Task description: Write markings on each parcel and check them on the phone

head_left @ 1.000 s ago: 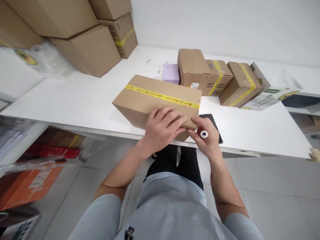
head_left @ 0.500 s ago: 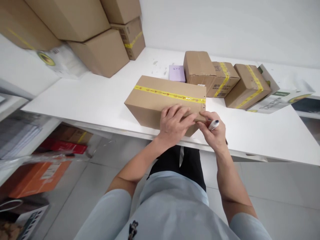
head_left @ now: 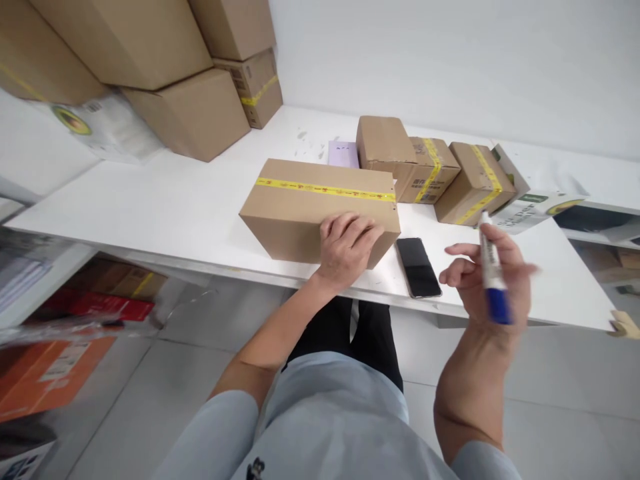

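A long cardboard box (head_left: 295, 210) with yellow tape along its top stands near the front edge of the white table (head_left: 190, 220). My left hand (head_left: 346, 247) rests on the box's near upper edge, its fingers bent over the top and close together. To the right of the box, in the air, my right hand (head_left: 493, 277) holds a white marker (head_left: 493, 267) with a blue end, the fingers partly spread and blurred. A black phone (head_left: 419, 268) lies on the table between the box and my right hand.
Smaller taped boxes (head_left: 433, 173) and a purple box (head_left: 343, 154) stand behind. A white printed carton (head_left: 537, 210) is at the right. Large boxes (head_left: 193, 113) are stacked at the back left. Lower left, a shelf area holds an orange box (head_left: 55, 373).
My right hand has left the box's right end and moved right with the marker, uncovering the phone. My left hand stays on the box. The view has shifted slightly.
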A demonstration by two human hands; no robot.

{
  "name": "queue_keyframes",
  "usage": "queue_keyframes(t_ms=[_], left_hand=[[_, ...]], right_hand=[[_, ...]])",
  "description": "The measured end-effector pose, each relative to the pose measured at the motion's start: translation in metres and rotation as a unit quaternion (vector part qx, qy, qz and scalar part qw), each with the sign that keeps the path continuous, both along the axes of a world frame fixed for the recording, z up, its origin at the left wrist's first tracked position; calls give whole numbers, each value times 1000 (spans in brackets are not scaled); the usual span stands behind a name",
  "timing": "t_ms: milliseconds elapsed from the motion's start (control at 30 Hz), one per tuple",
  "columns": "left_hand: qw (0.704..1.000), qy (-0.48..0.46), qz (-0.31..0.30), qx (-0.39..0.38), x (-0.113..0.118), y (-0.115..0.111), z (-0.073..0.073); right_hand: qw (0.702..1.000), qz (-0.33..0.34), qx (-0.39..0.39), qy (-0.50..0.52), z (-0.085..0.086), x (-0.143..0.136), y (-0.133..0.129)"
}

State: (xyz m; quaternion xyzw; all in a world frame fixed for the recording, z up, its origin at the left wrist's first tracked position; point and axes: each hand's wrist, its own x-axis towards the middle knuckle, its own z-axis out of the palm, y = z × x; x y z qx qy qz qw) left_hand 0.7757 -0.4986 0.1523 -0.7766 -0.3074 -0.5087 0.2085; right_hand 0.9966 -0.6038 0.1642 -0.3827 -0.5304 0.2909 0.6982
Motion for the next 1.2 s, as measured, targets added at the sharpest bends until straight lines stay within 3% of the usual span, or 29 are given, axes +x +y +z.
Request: queue_keyframes(t_ms=[67,233,433,733,1000,1200], left_hand=[[1000,2,4,-4,0,0,-1],[1000,-5,5,-20,2,-2,-1],[997,-32,22,68,7,-5,-2],[999,-24,21,28,8,-6,-8],[999,-17,31,6,10,-8,-6],[999,-28,23,4,11,-9,-4]], right_hand=[[999,23,45,-1,5,5,2],[995,-80,56,12,19,-23,14],[993,-109,34,11,17,-61,30],[981,-184,54,4,12,-70,48],[956,-254,32,-144,11,-71,55],[948,-257,19,-189,11,-68,58]])
